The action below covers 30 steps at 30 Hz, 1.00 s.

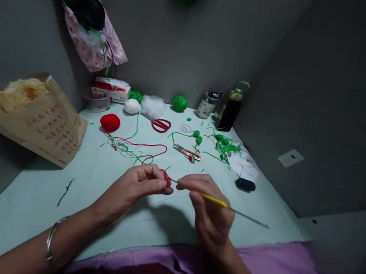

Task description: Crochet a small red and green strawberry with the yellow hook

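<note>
Between the thumb and fingers of my left hand [145, 183] is a small piece of red crochet [167, 179], partly hidden by the fingertips. My right hand [211, 207] grips a crochet hook [213, 199] with a yellow handle. One thin metal end of the hook reaches the red piece; the other end sticks out to the right. Red yarn [155, 146] trails over the table behind my left hand, toward a red yarn ball [110, 122].
Red-handled scissors [161, 125] and orange thread snips [187, 152] lie beyond my hands. Green yarn scraps [226, 147] and a dark thread spool [245, 184] are at right. A paper bag with flatbread [53, 134] stands left; a bottle [231, 112] stands at the back right.
</note>
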### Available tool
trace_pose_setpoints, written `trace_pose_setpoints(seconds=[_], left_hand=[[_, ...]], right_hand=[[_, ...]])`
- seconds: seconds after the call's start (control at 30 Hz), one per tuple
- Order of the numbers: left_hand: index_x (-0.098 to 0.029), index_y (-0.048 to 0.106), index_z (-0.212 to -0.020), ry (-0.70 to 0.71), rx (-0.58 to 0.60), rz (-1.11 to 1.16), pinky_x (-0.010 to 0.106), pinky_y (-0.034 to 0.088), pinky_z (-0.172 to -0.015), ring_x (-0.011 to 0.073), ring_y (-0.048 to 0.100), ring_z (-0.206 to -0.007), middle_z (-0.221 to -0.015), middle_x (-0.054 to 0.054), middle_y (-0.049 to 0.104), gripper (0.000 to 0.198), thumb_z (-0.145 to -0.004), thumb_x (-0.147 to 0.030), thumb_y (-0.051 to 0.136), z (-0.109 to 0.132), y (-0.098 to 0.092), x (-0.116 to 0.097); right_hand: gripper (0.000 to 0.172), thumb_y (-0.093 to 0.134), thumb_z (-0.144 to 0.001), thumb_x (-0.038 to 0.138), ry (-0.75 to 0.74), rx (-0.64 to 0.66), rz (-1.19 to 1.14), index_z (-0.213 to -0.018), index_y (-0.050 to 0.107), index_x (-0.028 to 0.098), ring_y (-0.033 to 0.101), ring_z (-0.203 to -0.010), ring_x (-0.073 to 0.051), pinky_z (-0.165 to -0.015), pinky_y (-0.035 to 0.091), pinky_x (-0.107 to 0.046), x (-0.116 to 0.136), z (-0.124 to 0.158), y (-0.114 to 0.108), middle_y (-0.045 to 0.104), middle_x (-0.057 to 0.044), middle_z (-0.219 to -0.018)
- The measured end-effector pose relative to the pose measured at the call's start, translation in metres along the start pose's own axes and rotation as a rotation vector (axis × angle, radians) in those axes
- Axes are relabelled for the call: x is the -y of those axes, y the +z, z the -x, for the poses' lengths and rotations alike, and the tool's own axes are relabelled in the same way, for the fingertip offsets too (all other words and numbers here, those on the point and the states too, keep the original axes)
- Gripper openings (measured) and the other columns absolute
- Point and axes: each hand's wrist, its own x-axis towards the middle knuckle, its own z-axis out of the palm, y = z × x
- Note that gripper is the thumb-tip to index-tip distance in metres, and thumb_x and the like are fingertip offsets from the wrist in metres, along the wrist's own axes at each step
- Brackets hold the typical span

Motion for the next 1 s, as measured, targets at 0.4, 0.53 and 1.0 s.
trace_pose_setpoints(seconds=[0.4, 0.53, 1.0], left_hand=[[-0.019, 0.071, -0.084, -0.023, 0.118, 0.035, 0.029, 0.048, -0.090, 0.0159, 0.070, -0.090, -0.089, 0.001, 0.072, 0.011, -0.088, -0.028, 0.076, 0.008, 0.000, 0.001], [-0.019, 0.071, -0.084, 0.005, 0.091, 0.025, 0.029, 0.047, -0.089, 0.0156, 0.067, -0.089, -0.088, 0.003, 0.075, 0.009, -0.090, -0.026, 0.072, 0.011, 0.007, 0.006], [-0.020, 0.064, -0.082, 0.115, -0.174, 0.239, 0.042, 0.056, -0.095, 0.0218, 0.059, -0.102, -0.096, 0.005, 0.059, 0.032, -0.093, -0.049, 0.067, 0.020, 0.016, 0.010]], right_hand=[[0.021, 0.073, -0.091, 0.041, 0.648, -0.166, -0.824, -0.088, 0.076, 0.020, 0.066, -0.062, -0.010, -0.063, 0.056, -0.022, -0.010, -0.006, 0.010, 0.071, -0.001, -0.078], [0.015, 0.083, -0.082, 0.032, 0.614, -0.165, -0.781, -0.091, 0.077, 0.022, 0.066, -0.064, -0.011, -0.062, 0.056, -0.023, -0.008, 0.002, 0.016, 0.073, -0.001, -0.079], [0.010, 0.069, -0.094, 0.026, 0.419, -0.222, -0.606, -0.100, 0.077, 0.025, 0.065, -0.068, -0.011, -0.059, 0.053, -0.024, -0.015, 0.015, 0.017, 0.075, -0.003, -0.093]])
